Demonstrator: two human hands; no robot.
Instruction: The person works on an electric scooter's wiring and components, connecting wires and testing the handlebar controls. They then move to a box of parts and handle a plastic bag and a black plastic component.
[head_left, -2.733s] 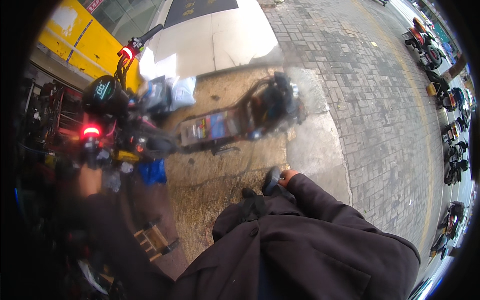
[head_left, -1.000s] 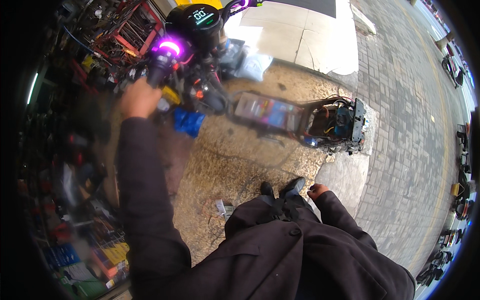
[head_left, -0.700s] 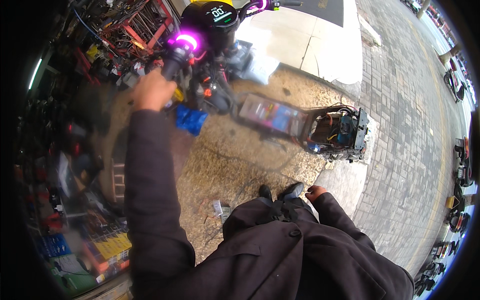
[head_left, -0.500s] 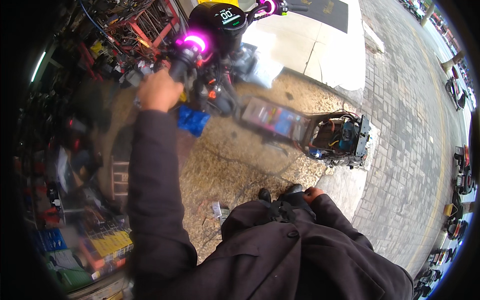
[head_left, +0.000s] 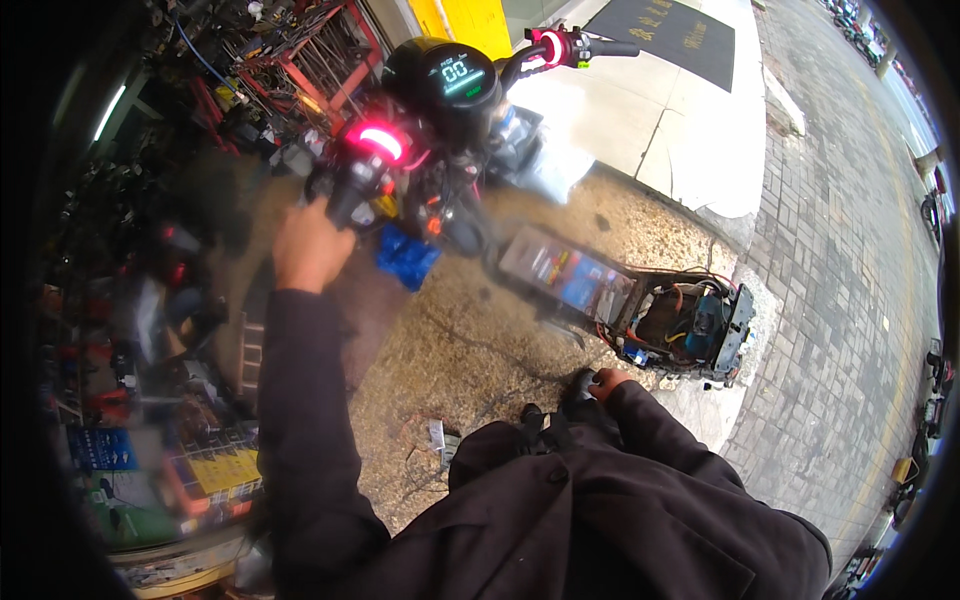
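My left hand (head_left: 312,245) is closed round the near grip of an electric scooter's handlebar, just below a switch pod with a glowing red-pink ring (head_left: 380,140). A round black display (head_left: 440,75) with lit digits sits beside it, and the far grip (head_left: 610,48) is free. The stripped scooter frame (head_left: 685,330) reaches right, with exposed wires at its rear and an open deck (head_left: 565,270) holding coloured items. My right hand (head_left: 610,382) hangs low by my dark shoe, below the frame, fingers curled; whatever may be in it is too small to make out.
A cluttered shop with a red rack (head_left: 340,60) and tool boxes (head_left: 210,470) lines the left. A blue bag (head_left: 405,258) lies under the handlebar. A dark mat (head_left: 660,40) lies on pale slabs behind. Brick pavement (head_left: 820,250) runs along the right, with parked two-wheelers (head_left: 925,400) beyond.
The handlebar rings, red at first and then magenta, now glow red-pink. My left hand has stayed on the grip. Lately the scene has shifted down in view as my head moved.
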